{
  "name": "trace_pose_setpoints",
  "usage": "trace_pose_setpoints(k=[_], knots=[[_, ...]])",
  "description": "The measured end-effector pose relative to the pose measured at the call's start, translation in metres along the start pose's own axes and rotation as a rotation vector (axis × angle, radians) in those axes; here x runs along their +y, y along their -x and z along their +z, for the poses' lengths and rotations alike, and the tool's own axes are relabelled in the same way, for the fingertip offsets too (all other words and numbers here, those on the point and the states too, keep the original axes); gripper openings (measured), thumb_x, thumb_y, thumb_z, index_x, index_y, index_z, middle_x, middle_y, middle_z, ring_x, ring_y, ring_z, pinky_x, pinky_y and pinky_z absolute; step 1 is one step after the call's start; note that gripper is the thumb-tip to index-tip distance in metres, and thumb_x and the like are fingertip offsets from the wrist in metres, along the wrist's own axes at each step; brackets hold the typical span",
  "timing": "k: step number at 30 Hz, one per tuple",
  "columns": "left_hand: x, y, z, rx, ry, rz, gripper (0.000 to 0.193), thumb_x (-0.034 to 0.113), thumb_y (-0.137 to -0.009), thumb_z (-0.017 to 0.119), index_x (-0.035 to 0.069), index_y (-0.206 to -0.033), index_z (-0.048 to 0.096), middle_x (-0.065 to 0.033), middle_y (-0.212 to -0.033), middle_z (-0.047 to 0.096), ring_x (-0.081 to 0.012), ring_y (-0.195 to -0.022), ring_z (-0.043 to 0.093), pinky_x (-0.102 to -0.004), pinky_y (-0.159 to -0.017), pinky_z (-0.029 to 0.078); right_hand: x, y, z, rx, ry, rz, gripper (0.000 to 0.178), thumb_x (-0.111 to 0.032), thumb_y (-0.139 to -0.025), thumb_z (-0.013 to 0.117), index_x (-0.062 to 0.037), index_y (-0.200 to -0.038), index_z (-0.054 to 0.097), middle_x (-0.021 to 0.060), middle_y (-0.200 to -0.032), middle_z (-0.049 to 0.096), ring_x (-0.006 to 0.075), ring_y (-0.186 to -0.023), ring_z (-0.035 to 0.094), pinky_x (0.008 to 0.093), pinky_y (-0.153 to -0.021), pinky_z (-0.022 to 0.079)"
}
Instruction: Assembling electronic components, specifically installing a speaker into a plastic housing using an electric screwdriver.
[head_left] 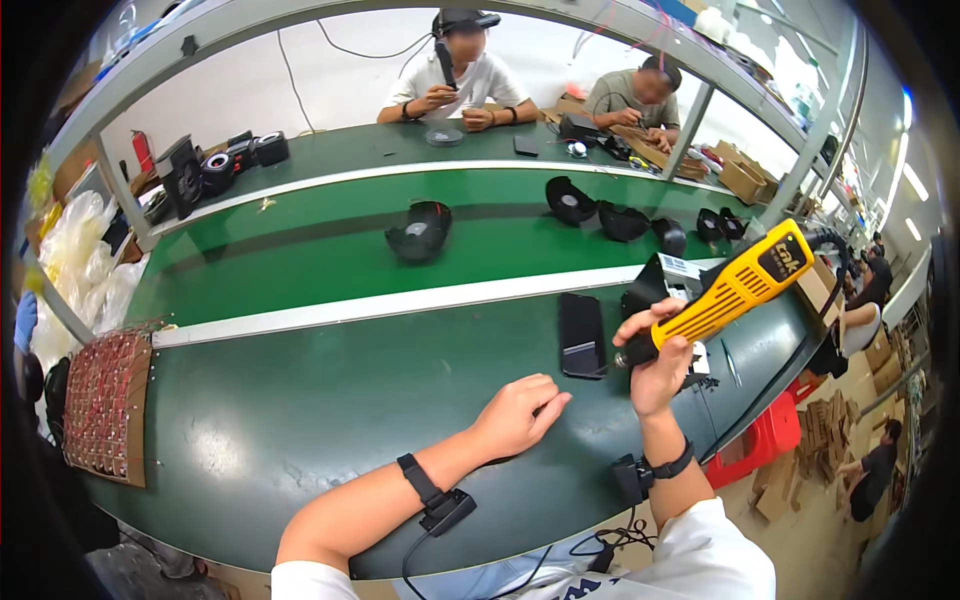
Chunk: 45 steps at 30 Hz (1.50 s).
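Observation:
My right hand [660,362] grips a yellow electric screwdriver [735,290] with a black front end. The tool is raised over the right side of the bench, tilted with its tip pointing lower left. My left hand [518,412] rests on the green bench top, loosely closed, with the thumb lying apart; nothing shows in it. Between and beyond the hands lies a black smartphone [582,335]. Behind the right hand stands a black part with a white label [680,266], partly hidden by the tool and hand.
A green conveyor belt [320,250] crosses beyond the white rail, carrying several black curved housings [420,232]. At the left edge sits a panel of red-wired parts [108,405]. Two people work across the belt. A red stool [765,435] stands right of the bench.

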<state>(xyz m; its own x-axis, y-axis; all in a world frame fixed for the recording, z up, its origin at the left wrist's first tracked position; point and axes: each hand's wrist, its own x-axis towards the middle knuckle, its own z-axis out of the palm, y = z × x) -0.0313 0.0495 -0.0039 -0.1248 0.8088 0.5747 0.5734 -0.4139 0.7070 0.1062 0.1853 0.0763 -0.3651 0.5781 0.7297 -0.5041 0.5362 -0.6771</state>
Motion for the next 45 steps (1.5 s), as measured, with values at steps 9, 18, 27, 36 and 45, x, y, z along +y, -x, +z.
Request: trace_pose_setpoints(k=[9,18,27,36,45], knots=[[0.006,-0.005,0.001,0.127,-0.054,0.073,0.014,0.013,-0.091,0.073,0.002,-0.092,0.064,-0.0097,-0.093,0.065,-0.0311,-0.086,0.063,-0.0408,-0.080,0.051,0.016,0.028,0.016,-0.188,-0.130,0.144,0.067,-0.058,-0.094,0.068,0.0004,-0.122,0.049,0.0121,-0.092,0.071,0.0170,-0.082,0.065,0.0310,-0.075,0.052],[0.001,-0.004,0.004,-0.072,-0.025,0.062,0.020,0.016,-0.092,0.074,0.002,-0.083,0.061,-0.0114,-0.084,0.060,-0.0327,-0.080,0.058,-0.0422,-0.074,0.049,0.011,0.029,-0.016,-0.289,-0.185,0.178,0.074,-0.062,-0.093,0.067,-0.0006,-0.128,0.047,0.0148,-0.098,0.071,0.0173,-0.089,0.067,0.0307,-0.077,0.053],[-0.009,0.003,0.001,-0.142,-0.072,0.069,0.025,0.013,-0.086,0.080,0.005,-0.077,0.058,-0.0074,-0.083,0.061,-0.0285,-0.076,0.058,-0.0383,-0.070,0.048,0.009,0.037,-0.020,-0.231,-0.142,0.166,0.072,-0.068,-0.093,0.061,-0.0037,-0.119,0.044,0.0209,-0.086,0.070,0.0236,-0.073,0.067,0.0335,-0.066,0.056],[0.009,-0.004,-0.001,-0.196,-0.057,0.089,0.016,0.018,-0.090,0.076,0.009,-0.103,0.073,-0.0033,-0.107,0.065,-0.0243,-0.101,0.061,-0.0375,-0.086,0.048,0.010,0.054,-0.015,-0.331,-0.331,0.213,0.072,-0.060,-0.094,0.067,-0.0029,-0.130,0.044,0.0176,-0.105,0.069,0.0219,-0.090,0.067,0.0331,-0.077,0.054],[-0.001,0.001,-0.002,-0.209,-0.085,0.140,0.004,0.013,-0.090,0.072,0.011,-0.093,0.071,-0.0004,-0.103,0.067,-0.0213,-0.100,0.061,-0.0349,-0.085,0.048,0.018,0.055,-0.014,-0.339,-0.308,0.124,0.070,-0.060,-0.095,0.066,-0.0045,-0.131,0.044,0.0168,-0.109,0.069,0.0189,-0.089,0.064,0.0308,-0.077,0.052]])
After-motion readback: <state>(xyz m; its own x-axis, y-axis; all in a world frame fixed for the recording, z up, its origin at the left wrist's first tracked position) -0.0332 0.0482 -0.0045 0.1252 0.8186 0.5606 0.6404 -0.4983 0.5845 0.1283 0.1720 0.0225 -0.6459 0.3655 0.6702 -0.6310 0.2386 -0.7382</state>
